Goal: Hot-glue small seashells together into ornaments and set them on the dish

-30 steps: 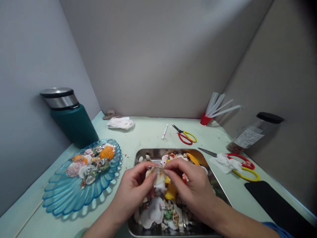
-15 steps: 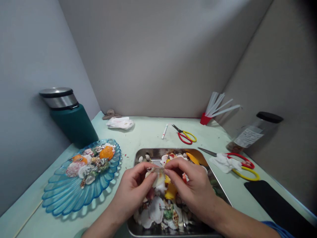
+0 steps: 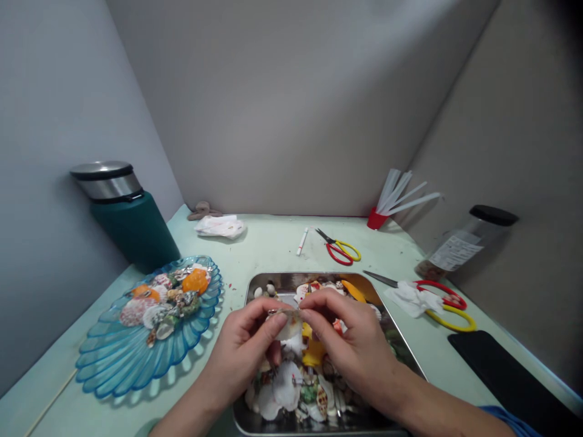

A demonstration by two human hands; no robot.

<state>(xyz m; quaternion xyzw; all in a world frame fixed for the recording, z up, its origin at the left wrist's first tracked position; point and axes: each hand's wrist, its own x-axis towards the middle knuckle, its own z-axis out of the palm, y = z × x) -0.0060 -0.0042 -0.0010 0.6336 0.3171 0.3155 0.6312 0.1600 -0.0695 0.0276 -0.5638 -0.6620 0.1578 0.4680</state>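
Note:
Above the tray, my left hand [image 3: 248,331] pinches a small pale shell [image 3: 291,328] between thumb and fingers. My right hand [image 3: 348,331] is closed at the shell's other edge, thumb and forefinger pressed together. A thin glossy bit shows at the shell's top by the left fingertips; too small to make out. Beneath both hands lies a metal tray [image 3: 410,346] full of shells, with a large white shell [image 3: 286,385], a yellow piece [image 3: 313,349] and a brown-spotted shell [image 3: 322,399] among them.
A blue scalloped dish [image 3: 136,370] of shells stands left, before a green flask [image 3: 134,227]. Scissors [image 3: 341,252] and a white marker [image 3: 302,241] lie behind the tray. At right are larger scissors [image 3: 450,312], tissue [image 3: 414,298], a jar [image 3: 464,243] and a black phone-like slab [image 3: 501,370].
The pale shell has tilted slightly in my fingers, and my left thumb sits a little higher on it. Both hands otherwise stay in place over the tray.

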